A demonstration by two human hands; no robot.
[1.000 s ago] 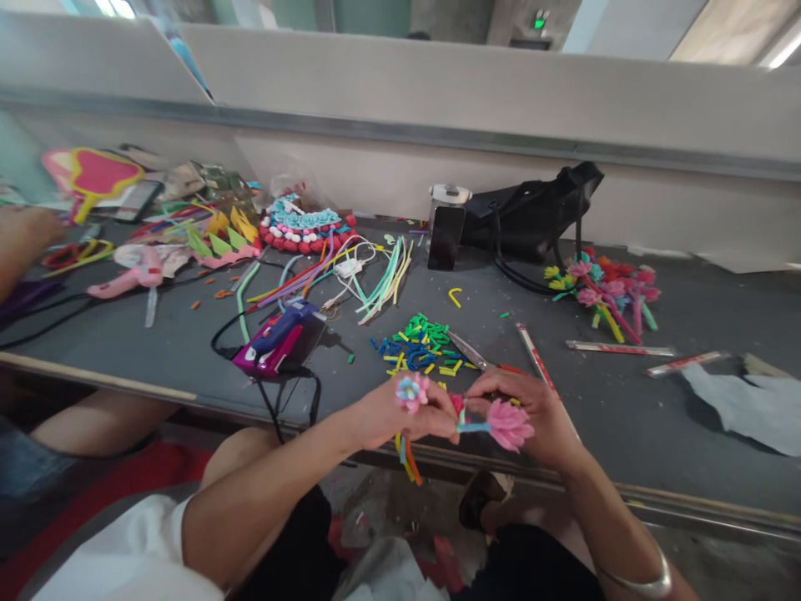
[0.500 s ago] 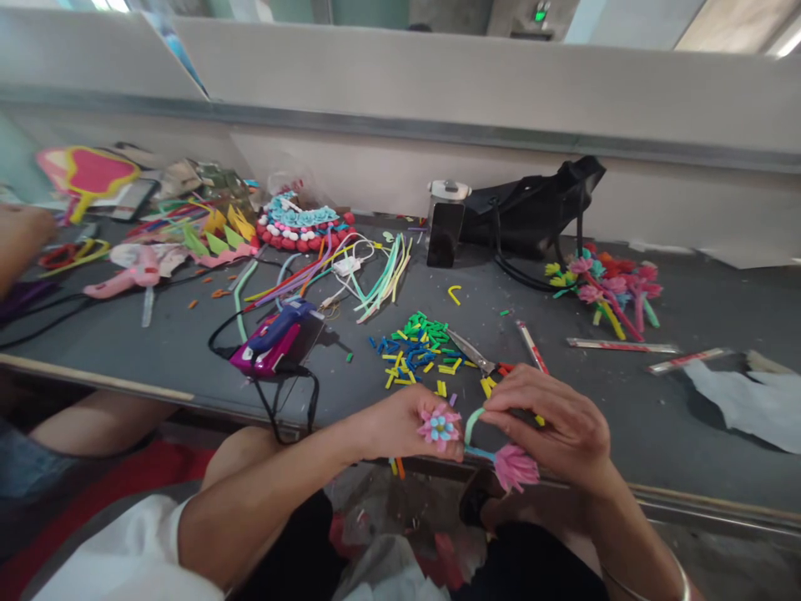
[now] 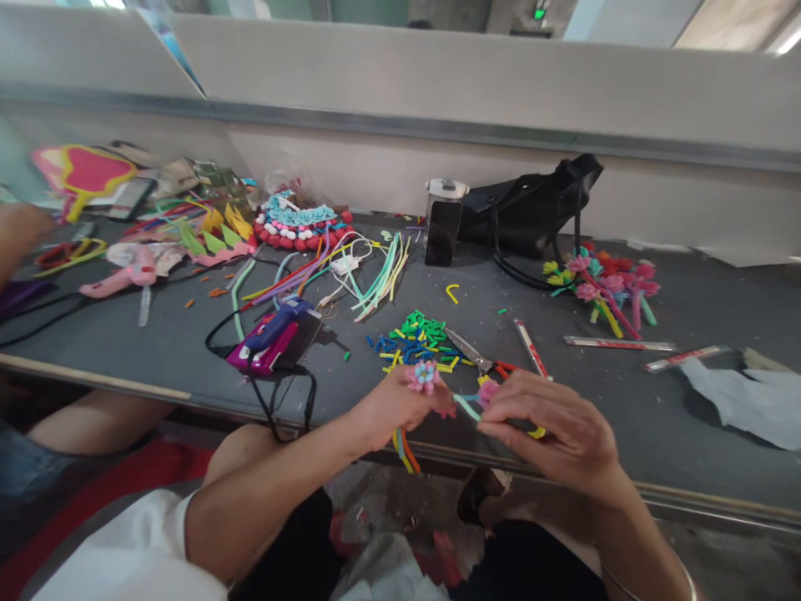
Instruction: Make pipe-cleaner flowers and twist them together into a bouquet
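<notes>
My left hand is closed around a small bunch of pipe-cleaner flowers. A pink flower with a blue centre shows on top of the fist. Yellow, blue and orange stems poke out below it. My right hand has its thumb and fingertips pinched on a pale green stem that runs across from the left hand. A second pink flower on a blue stem is partly hidden by the right fingers. Scissors with red handles lie just beyond the hands.
Cut green, blue and yellow pieces lie in a heap on the grey table. A blue glue gun rests on a magenta box to the left. Finished flowers, a black bag and a bottle stand farther back. Another person's hand is far left.
My left hand has turned and risen, so the flower faces upward and the stems show below. The pale green stem now slants down to my right fingers, and the second pink flower has moved up.
</notes>
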